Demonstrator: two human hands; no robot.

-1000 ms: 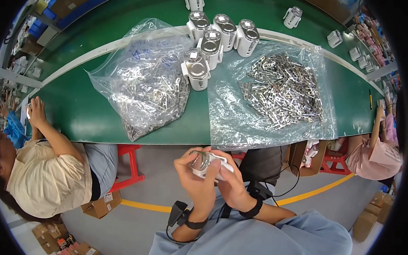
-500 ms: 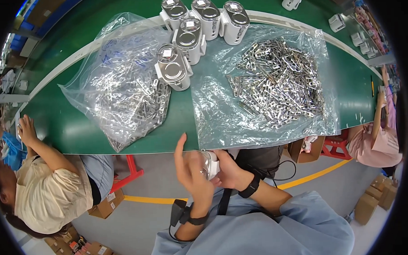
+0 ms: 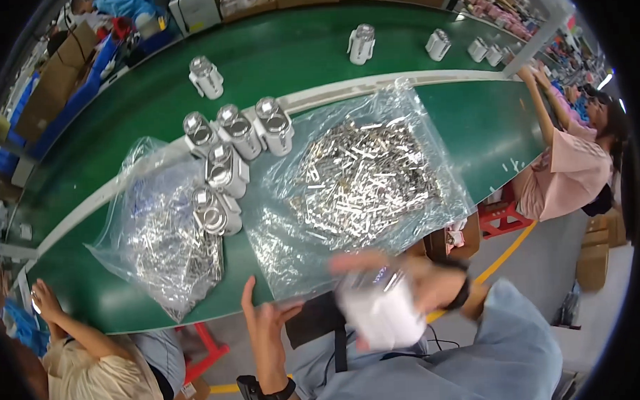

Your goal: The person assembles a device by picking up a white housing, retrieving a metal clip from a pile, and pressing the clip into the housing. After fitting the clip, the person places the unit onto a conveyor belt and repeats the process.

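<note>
My right hand grips a white canister-shaped device over the table's near edge; hand and device are smeared by motion. My left hand is left of it, empty, with its index finger stretched up and the fingers apart. Beyond my hands, a pile of small slotted metal pieces lies on a flattened clear plastic bag. To the left, another clear bag holds more such pieces. Several white devices with silver tops stand between the bags.
A pale rail curves across the green table. Past it stand more devices, among them one device and another. A co-worker in cream sits at left, one in pink at right. A red stool stands below.
My hands have come apart: the right carries the device rightward, the left has let go of it. The view has turned, showing more of the table's far side.
</note>
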